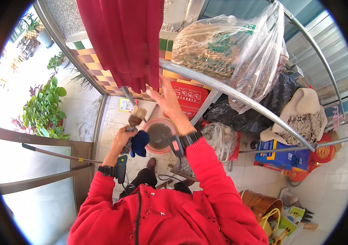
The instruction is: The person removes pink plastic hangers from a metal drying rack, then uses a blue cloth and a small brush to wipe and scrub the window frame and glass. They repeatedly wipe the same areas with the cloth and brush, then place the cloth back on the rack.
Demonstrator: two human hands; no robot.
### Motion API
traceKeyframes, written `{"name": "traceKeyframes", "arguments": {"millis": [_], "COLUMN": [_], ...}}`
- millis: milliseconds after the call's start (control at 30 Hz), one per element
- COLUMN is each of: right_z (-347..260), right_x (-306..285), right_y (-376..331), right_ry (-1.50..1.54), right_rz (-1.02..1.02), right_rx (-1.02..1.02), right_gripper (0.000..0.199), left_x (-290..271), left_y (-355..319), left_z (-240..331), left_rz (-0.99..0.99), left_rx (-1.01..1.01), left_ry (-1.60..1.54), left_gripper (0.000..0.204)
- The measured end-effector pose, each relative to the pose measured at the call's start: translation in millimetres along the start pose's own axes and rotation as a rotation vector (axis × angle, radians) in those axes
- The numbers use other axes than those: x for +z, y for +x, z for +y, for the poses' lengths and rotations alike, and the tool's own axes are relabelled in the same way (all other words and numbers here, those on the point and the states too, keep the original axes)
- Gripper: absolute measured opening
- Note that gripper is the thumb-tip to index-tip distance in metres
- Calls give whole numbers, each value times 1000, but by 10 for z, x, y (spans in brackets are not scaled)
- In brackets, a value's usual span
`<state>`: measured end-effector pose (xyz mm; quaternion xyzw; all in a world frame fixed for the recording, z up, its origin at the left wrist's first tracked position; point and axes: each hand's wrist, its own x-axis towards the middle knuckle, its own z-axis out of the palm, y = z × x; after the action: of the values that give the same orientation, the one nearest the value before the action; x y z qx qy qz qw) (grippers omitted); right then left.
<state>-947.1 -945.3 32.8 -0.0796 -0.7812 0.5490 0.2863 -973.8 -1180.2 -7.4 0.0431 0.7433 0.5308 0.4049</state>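
Note:
My left hand (119,141) is closed around what looks like a short brown brush (136,117), its pale bristles pointing up. A dark blue cloth piece (140,143) and a grey patterned cloth (126,145) hang by the same hand; I cannot tell exactly how they are gripped. Higher up, my right hand (167,100) is open, its fingers spread at the lower edge of a dark red curtain (125,36). Whether they touch the fabric is unclear. Between my arms, a pink basin (174,125) of murky grey water stands on the tiled floor.
A metal rail (231,87) crosses in front, with a clear plastic bag (206,49) of dried plant matter behind it. On the right are a blue box (284,157) and a wooden bucket (259,203). A long pole (59,155) lies left, near potted plants (47,104).

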Motion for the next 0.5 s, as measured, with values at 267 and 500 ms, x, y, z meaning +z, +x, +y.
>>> {"name": "traceKeyframes", "arguments": {"millis": [267,500], "right_z": [-294,-258], "right_x": [433,328], "right_y": [98,201], "right_ry": [709,-226], "right_rz": [29,59], "right_rx": [277,-67], "right_gripper": [35,25], "left_x": [-485,-386], "left_y": [629,806], "left_z": [753,1080], "left_rz": [248,42], "left_rx": [353,447], "left_ry": [582,898], "left_gripper": [55,47]}}
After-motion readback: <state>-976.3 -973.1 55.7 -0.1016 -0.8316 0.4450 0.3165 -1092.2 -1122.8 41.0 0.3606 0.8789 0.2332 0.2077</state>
